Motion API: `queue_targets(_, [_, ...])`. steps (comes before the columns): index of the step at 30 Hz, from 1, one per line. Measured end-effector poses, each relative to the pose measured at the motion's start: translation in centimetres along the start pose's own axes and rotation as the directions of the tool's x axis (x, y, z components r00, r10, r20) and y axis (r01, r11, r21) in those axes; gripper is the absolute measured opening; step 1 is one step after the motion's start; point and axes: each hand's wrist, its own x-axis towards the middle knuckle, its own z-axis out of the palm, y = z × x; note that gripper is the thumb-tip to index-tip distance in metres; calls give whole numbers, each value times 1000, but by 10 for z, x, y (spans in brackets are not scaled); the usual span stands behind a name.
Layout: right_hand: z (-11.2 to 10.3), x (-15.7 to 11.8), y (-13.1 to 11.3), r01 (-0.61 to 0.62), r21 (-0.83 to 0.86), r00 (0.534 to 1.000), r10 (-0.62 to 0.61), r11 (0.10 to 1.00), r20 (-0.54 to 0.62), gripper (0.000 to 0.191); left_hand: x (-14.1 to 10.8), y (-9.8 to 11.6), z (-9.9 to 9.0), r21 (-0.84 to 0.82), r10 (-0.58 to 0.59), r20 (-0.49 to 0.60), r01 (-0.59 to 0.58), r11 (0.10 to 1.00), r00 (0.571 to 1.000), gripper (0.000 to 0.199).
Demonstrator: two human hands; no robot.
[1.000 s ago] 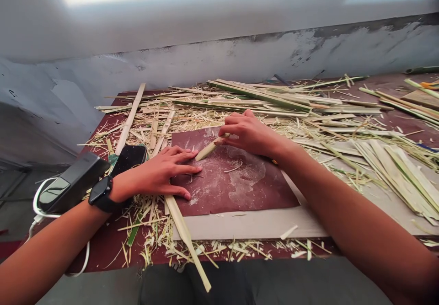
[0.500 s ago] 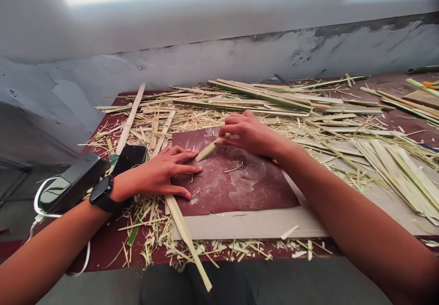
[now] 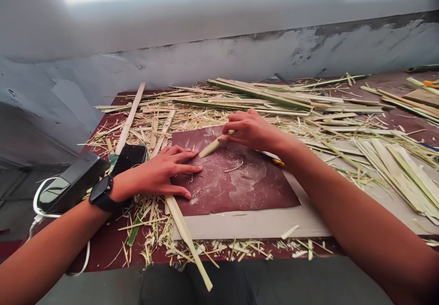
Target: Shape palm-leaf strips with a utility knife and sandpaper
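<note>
Holding bamboo piece point(image 3: 210, 147): right hand point(image 3: 249, 130) (left hand point(image 3: 163, 171) on sandpaper point(image 3: 222, 190)).

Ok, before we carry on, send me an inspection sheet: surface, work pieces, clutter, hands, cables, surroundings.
Surface: dark red tabletop, partly covered by a flat beige board.
Work pieces: pale tapered strip above a dusty, reddish-brown, four-sided sheet.
Clutter: thin pale-green shavings, long green-edged strips, flat black phone-like slab, blocky black device.
Hands: left hand spread, fingertips on the sheet; right hand pinches the tapered strip.
Cables: white cable looped beside the blocky device.
Surroundings: scuffed grey-white wall behind.
</note>
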Motion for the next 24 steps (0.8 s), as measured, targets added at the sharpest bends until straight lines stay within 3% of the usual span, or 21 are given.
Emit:
queue_targets(9, [-3, 1, -6, 14, 26, 1000, -14, 1000, 23, 36, 0, 0, 0, 14, 19, 3, -19, 1000, 1000, 66])
queue_targets(24, [-6, 1, -7, -39, -81, 997, 33, 996, -74, 39, -1, -1, 2, -10, 5, -15, -5, 1000, 1000, 64])
